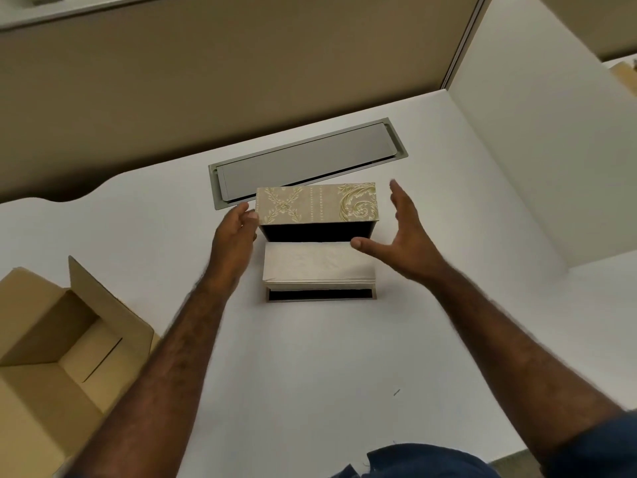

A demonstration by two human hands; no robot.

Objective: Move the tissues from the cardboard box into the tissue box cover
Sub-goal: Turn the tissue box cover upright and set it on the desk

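The tissue box cover is beige with a gold leaf pattern and stands open on the white desk, its dark inside facing me. A stack of white tissues lies on the cover's black base. My left hand touches the left end of the patterned cover with its fingertips. My right hand hovers open just right of the cover, thumb over the tissues' right corner, holding nothing. The cardboard box sits open at the left edge, and I see no tissues inside it.
A grey cable-tray lid is set into the desk just behind the cover. Beige partition panels rise at the back, and a white divider stands on the right. The cardboard box's flap stands up near my left forearm.
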